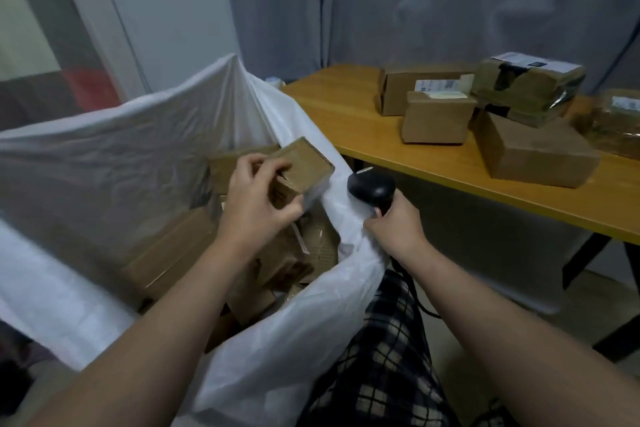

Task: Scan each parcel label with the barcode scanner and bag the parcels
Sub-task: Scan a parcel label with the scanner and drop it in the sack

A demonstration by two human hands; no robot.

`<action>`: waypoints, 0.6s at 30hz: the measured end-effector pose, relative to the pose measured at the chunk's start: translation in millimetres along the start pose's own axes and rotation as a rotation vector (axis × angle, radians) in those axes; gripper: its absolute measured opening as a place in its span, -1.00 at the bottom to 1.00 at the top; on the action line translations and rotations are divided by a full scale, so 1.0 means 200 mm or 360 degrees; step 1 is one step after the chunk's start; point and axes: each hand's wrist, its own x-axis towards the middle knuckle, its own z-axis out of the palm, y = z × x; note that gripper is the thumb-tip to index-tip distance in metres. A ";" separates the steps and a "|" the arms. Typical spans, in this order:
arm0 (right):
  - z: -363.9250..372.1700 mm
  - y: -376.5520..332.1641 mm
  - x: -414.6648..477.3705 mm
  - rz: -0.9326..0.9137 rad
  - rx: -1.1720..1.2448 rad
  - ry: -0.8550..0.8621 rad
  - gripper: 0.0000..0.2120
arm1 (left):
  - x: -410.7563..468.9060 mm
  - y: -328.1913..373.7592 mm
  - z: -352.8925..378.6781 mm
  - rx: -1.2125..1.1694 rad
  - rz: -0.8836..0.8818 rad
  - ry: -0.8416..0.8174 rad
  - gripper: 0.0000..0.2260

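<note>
Nearest you, your leg in checked trousers (388, 340) presses against the near wall of the white bag (104, 156), and the scanner cable (417, 291) trails down past that leg.

Just beyond, your left hand (256, 201) has its fingers curled round a small brown parcel (304, 166), held tilted over the bag's open mouth. Your right hand (398, 225) is wrapped round the grip of the barcode scanner (370, 185), head pointing up and away, right at the bag's rim. Whether those fingers also pinch the plastic is not clear.

Inside the bag lies a heap of bagged parcels (173, 250), so much of the job looks done. The one in your left hand looks about to join them.

Further off, on the worktop (346, 121) to your right, at least five waiting parcels (436, 121) sit close together, some stacked and some with white labels showing. Those I judge to be the remainder to scan and bag.

In the way: the bag's slack rim may fold over the opening, and the cable could snag on your leg as you reach for the worktop. A grey curtain (450, 3) hangs behind.
</note>
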 end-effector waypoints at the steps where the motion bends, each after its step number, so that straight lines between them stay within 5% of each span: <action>1: -0.01 -0.03 0.00 -0.0036 0.0076 0.0027 -0.59 | 0.01 0.00 0.02 0.0040 0.0039 -0.0054 -0.55; 8: -0.06 -0.03 0.00 -0.0027 0.0424 0.0253 -0.59 | 0.08 -0.09 0.12 0.0401 -0.0043 -0.0193 -0.55; 14: -0.10 0.02 0.01 -0.0096 0.0233 0.0095 -0.57 | 0.10 -0.13 0.21 0.0850 0.0151 -0.0871 -0.64; 18: -0.13 0.04 0.02 -0.0151 0.0167 0.0127 -0.64 | 0.13 -0.02 0.26 0.0706 0.0197 -0.0677 -0.67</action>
